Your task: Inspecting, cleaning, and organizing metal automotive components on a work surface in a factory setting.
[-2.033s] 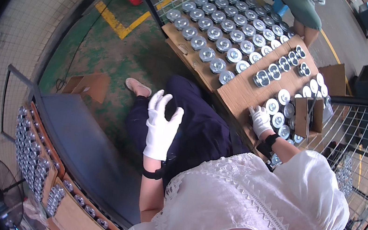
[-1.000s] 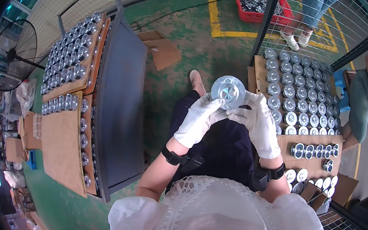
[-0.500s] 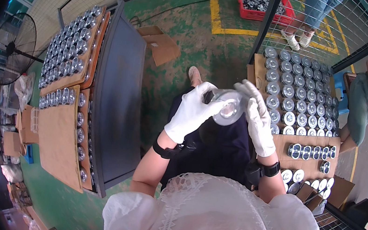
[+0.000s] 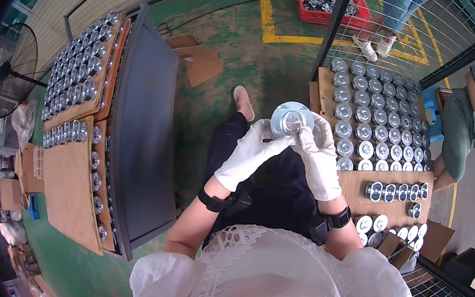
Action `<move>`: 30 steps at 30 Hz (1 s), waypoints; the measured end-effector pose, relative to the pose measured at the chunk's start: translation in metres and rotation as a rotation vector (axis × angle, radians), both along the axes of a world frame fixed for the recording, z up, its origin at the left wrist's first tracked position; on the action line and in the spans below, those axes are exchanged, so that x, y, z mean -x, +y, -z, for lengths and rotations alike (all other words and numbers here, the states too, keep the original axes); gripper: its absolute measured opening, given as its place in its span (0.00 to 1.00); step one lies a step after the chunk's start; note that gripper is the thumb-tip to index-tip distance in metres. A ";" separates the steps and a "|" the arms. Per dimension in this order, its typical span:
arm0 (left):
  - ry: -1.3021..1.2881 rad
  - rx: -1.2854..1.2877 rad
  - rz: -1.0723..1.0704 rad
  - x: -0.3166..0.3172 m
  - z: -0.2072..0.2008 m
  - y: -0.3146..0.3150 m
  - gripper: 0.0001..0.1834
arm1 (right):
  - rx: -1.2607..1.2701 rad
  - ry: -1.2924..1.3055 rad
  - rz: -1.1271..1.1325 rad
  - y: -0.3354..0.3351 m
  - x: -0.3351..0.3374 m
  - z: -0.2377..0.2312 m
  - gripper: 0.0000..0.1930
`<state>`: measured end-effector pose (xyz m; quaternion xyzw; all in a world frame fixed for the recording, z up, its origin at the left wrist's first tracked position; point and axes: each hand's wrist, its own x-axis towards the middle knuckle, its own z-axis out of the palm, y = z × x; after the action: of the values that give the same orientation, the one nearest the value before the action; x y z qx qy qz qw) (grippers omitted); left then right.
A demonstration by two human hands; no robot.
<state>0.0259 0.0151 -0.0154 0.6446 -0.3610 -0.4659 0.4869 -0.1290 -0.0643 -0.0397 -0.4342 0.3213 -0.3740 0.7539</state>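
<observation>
A round, shiny silver metal part [image 4: 291, 119] with a wide rim and a raised ring in its middle is held up in front of me. My left hand [image 4: 254, 152], in a white glove, grips its lower left edge with the thumb along the front. My right hand [image 4: 317, 158], gloved in white too, holds its right side, thumb and fingertips at the lower face. The fingers behind the part are hidden. Similar silver parts [image 4: 363, 114] stand in rows on a cardboard-covered surface at my right.
On my left, a dark grey cabinet [image 4: 149, 130] adjoins boards [image 4: 73, 174] with more metal parts. Loose cardboard [image 4: 201, 61] lies on the green floor. A red crate [image 4: 328, 18] of parts sits beyond wire mesh. A co-worker [image 4: 465, 126] in gloves handles a part at far right.
The metal part has been raised slightly and turned, its face now clear. My right hand, formerly blurred beside it, now grips its right side. The view has shifted slightly.
</observation>
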 end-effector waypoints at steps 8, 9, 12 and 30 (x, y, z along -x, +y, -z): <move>-0.186 0.217 -0.194 0.018 0.004 -0.005 0.28 | -0.138 -0.195 0.036 0.003 -0.005 0.005 0.19; -0.346 0.300 -0.212 0.020 0.001 -0.006 0.28 | -0.183 -0.208 0.055 0.002 -0.005 0.007 0.20; -0.668 0.468 -0.205 0.022 -0.009 -0.009 0.29 | -0.290 -0.373 -0.113 0.003 -0.006 0.017 0.27; -0.821 0.404 -0.118 0.014 -0.017 -0.003 0.28 | -0.279 -0.498 -0.155 0.003 -0.001 -0.003 0.28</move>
<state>0.0122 0.0118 0.0019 0.6874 -0.5701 -0.0636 0.4454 -0.1280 -0.0609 -0.0368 -0.2446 0.1408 -0.3627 0.8881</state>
